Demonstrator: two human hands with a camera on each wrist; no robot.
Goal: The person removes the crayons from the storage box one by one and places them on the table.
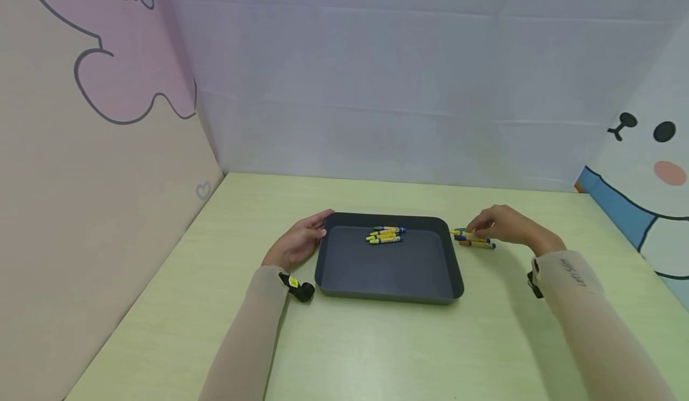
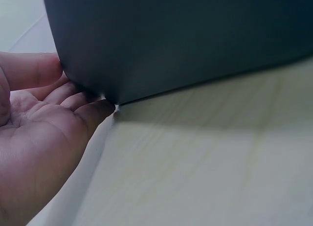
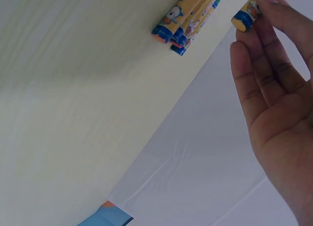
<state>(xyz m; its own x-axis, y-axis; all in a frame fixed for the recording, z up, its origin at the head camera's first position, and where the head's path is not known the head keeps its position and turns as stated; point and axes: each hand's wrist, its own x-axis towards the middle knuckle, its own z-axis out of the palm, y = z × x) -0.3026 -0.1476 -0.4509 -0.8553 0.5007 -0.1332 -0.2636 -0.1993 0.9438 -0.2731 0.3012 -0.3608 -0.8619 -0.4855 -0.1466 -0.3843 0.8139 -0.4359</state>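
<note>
Pinching one crayon [image 3: 247, 13] in your right hand [image 1: 503, 226], you lift it from the loose crayons [image 1: 473, 240] lying on the surface [image 1: 377, 341] just right of the dark tray [image 1: 387, 263]. Left hand [image 1: 298, 240]: fingers relaxed, steadying the tray's left wall. Tray crayons [image 1: 386, 234] lie inside. Next, likely: carry over the rim, release.

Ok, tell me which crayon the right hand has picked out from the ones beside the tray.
The crayon pinched at the fingertips of the right hand, apart from the loose crayons lying on the table right of the tray.
</note>
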